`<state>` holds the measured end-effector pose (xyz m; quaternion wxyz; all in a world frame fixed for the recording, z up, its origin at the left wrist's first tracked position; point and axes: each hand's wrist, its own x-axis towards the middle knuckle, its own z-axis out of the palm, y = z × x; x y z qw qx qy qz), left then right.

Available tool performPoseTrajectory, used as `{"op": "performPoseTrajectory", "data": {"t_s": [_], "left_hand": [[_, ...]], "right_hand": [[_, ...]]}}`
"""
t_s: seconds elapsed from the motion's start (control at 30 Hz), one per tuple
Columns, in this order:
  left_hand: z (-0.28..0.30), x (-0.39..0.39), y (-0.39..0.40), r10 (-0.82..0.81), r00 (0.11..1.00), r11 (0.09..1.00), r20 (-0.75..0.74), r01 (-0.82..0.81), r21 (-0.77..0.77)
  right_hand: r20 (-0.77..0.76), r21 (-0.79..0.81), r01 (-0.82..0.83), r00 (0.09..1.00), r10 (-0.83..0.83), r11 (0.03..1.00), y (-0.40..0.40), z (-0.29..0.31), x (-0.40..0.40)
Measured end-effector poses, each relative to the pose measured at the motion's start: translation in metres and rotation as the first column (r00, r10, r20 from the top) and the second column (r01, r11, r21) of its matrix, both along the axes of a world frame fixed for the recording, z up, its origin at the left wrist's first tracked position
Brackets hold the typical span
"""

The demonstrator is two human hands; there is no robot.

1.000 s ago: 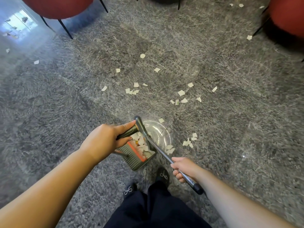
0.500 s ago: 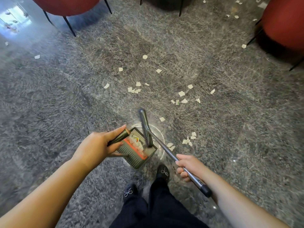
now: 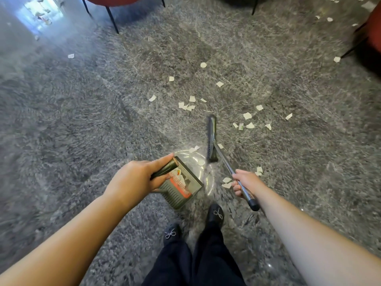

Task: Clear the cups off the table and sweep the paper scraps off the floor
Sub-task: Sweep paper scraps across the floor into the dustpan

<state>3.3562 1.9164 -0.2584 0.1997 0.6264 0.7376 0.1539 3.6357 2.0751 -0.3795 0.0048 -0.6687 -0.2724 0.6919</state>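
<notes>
Since a second ago the broom head [image 3: 212, 139] has swung out of the dustpan [image 3: 181, 185] and now lies farther forward on the floor, its dark bristle bar pointing away from the person, while the dustpan has tipped a little more upright.

Nearest the camera are dark trouser legs and two black shoes [image 3: 215, 214] with small silver bows, planted on the grey mottled floor [image 3: 82, 120]. Just ahead of them, the left hand [image 3: 136, 178] wraps its fingers round the dustpan's dark olive handle [image 3: 165, 169], forefinger stretched along the top. Inside the olive pan sit pale paper scraps against an orange comb strip. The right hand [image 3: 244, 181] curls its fingers round the broom's metal pole [image 3: 226, 166], with the black end cap jutting out behind the wrist.

A bright round glare on the polished floor lies between pan and broom head, with a few paper scraps [image 3: 226, 182] beside the right hand and near the pan's mouth. Beyond the broom head more scraps scatter in two loose clusters, one to the left front, one to the right. Farther still, single scraps lie apart. At the far edge stand red chairs [image 3: 374, 32] on thin black legs, with more scraps near the right-hand one.
</notes>
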Motion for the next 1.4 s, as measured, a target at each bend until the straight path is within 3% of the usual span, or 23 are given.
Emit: {"op": "performPoseTrajectory", "data": {"t_s": [0.1, 0.27, 0.37, 0.5, 0.67, 0.9, 1.0, 1.17, 1.4], "left_hand": [[-0.002, -0.006, -0.007, 0.011, 0.999, 1.0, 0.033, -0.012, 0.016], [-0.002, -0.004, -0.014, 0.017, 1.0, 1.0, 0.016, -0.018, 0.005], [0.0, -0.002, -0.012, 0.014, 1.0, 0.999, 0.02, -0.014, -0.036], [-0.002, -0.007, -0.011, 0.024, 1.0, 1.0, 0.009, -0.024, 0.001], [-0.006, -0.008, -0.012, 0.011, 1.0, 0.999, 0.025, -0.012, 0.031], [-0.008, -0.01, -0.014, 0.015, 0.998, 0.997, 0.053, -0.019, 0.077], [-0.01, -0.011, -0.015, -0.009, 0.998, 0.998, 0.062, 0.005, 0.062], [-0.008, -0.012, -0.018, -0.02, 1.0, 0.994, 0.018, 0.018, 0.112], [-0.006, -0.03, -0.038, 0.153, 0.986, 0.986, 0.062, -0.156, 0.057]], "right_hand": [[-0.022, -0.041, 0.023, 0.999, -0.024, 0.999, -0.012, -0.007, -0.013], [-0.063, -0.079, -0.096, 0.994, 0.091, 0.992, -0.056, 0.0, -0.018], [-0.081, -0.126, -0.065, 0.995, 0.055, 0.99, -0.066, 0.011, -0.017], [-0.058, -0.048, -0.197, 0.979, 0.194, 0.979, -0.08, 0.032, -0.009], [-0.108, 0.005, -0.232, 0.967, 0.231, 0.973, -0.074, 0.054, -0.003], [0.126, 0.078, -0.479, 0.875, 0.467, 0.875, -0.028, 0.045, -0.03], [0.178, 0.015, -0.454, 0.878, 0.444, 0.891, -0.008, 0.024, -0.042], [0.084, -0.13, -0.347, 0.93, 0.359, 0.929, -0.017, 0.012, -0.048], [0.226, -0.043, -0.575, 0.791, 0.568, 0.817, -0.049, -0.007, -0.031]]}}
